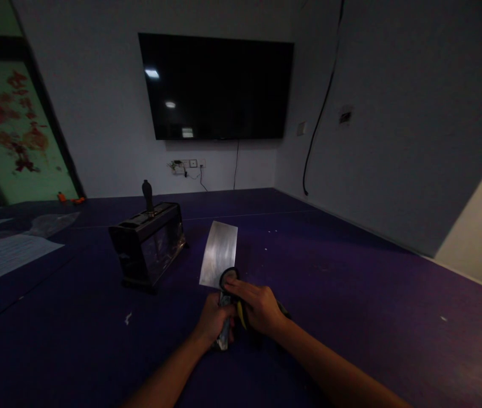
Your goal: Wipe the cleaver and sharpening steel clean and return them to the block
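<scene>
Steel is catching what little light there is. Down close, the left hand (214, 320) is wrapping its fingers tight round the handle of a broad rectangular steel cleaver (219, 252). The right hand (260, 309) is crowding in just beside it, fingers folded on a small black-and-yellow tool (239, 315) with a black loop, forefinger stretching out along it. That loop is sitting right at the heel of the blade, touching it as far as I can tell.

The cleaver's long axis is running away from the person, handle near, blade flat side up and pointing far and slightly left over the dark purple tabletop (351, 294). Both hands are meeting at the handle end, and the left is carrying it.

Beyond the tip, leftward, a black knife block with clear sides (147, 246) is standing with one dark handle (148, 197) sticking up. Farther off, white papers (7, 255) are lying at the left, and a big black wall-mounted screen (217, 85) is hanging behind.
</scene>
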`<state>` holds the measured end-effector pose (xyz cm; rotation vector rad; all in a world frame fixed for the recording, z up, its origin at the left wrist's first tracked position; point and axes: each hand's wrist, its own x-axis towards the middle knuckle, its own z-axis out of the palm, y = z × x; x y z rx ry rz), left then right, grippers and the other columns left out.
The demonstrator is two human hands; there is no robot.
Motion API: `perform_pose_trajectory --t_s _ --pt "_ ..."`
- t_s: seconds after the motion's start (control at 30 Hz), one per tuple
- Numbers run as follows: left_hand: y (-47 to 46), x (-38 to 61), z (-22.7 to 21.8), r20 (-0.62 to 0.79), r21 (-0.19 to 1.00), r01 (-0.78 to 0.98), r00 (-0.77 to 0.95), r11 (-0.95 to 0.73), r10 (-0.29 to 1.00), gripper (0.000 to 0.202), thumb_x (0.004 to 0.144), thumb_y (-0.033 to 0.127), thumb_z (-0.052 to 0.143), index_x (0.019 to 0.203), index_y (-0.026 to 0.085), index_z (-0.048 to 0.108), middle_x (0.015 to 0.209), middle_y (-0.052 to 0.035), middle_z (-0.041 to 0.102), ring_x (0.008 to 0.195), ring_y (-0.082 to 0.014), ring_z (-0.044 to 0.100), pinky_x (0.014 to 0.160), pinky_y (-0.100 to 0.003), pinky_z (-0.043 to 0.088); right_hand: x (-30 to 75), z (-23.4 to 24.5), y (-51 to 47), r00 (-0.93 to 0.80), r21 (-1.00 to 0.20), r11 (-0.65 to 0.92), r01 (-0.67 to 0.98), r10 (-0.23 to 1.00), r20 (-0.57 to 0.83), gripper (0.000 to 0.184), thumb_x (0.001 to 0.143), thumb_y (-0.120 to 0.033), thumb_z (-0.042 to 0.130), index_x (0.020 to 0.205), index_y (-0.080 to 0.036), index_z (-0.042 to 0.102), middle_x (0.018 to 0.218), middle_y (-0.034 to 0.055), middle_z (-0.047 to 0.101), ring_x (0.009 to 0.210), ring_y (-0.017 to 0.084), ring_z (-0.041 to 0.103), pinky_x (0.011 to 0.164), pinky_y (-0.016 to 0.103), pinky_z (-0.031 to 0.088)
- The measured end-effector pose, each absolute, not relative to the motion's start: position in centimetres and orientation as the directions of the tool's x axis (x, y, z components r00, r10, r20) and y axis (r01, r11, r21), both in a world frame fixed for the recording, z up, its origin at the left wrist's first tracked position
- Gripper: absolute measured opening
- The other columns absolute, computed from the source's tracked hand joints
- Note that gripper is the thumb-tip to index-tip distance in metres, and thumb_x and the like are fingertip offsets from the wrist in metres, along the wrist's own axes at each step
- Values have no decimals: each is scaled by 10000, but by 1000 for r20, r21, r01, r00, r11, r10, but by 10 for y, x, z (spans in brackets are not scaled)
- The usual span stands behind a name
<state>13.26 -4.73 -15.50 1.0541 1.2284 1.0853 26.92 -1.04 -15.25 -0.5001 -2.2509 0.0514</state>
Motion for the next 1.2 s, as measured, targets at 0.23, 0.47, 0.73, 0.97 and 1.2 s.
perform_pose_trajectory --t_s 0.23,0.47,0.73,0.97,1.2 --pt "-48 132 -157 -173 984 -45 42 174 984 51 541 185 470 524 143 494 346 23 472 246 -113 432 264 -187 295 270 -154 -10 -575 -213 929 302 356 737 543 676 -11 383 1177 -194 489 1166 61 556 1047 149 533 838 271 477" --pt "-49 132 -156 -174 983 -42 61 176 983 47 547 186 489 544 142 506 351 24 479 250 -114 436 262 -186 295 272 -153 -9 -569 -179 932 316 337 750 487 709 -33 403 1150 -207 515 1132 64 580 973 151 581 774 259 504" --pt "-47 132 -157 -177 983 -37 78 181 981 41 533 165 465 563 150 488 349 43 463 233 -115 419 241 -194 304 276 -153 -5 -580 -153 938 311 315 752 493 715 -29 385 1165 -196 497 1146 69 571 1011 140 557 796 248 492" --pt "-49 133 -155 -199 980 18 84 198 976 102 530 157 474 630 153 497 364 61 459 232 -107 418 245 -187 315 282 -150 1 -561 -156 923 352 341 754 540 712 -20 371 1210 -208 460 1194 53 535 1071 143 513 844 264 471" --pt "-50 133 -153 -199 980 17 136 199 970 159 521 157 468 676 148 506 359 70 442 236 -106 423 261 -186 323 286 -147 5 -558 -172 914 368 366 745 589 693 -1 369 1241 -210 423 1251 42 481 1106 140 480 856 257 464"
